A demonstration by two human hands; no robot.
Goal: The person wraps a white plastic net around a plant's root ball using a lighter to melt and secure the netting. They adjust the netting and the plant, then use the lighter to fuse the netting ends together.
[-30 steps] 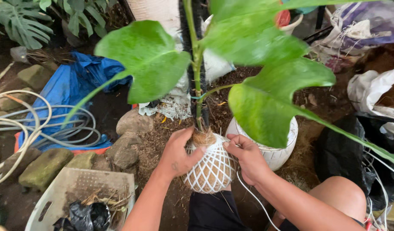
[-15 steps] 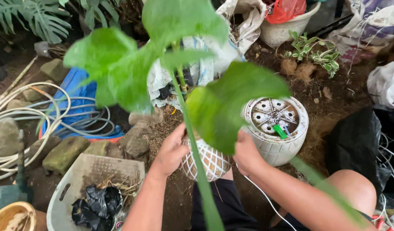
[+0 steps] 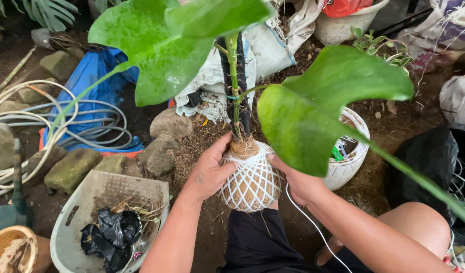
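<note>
between the knees, over bare soil, a root ball wrapped in white netting is cupped from both sides: the left hand is pressed against its left flank, the right hand curled around its right. little room is left; a white pot crowds the right, stones and a grey basket the left
</note>
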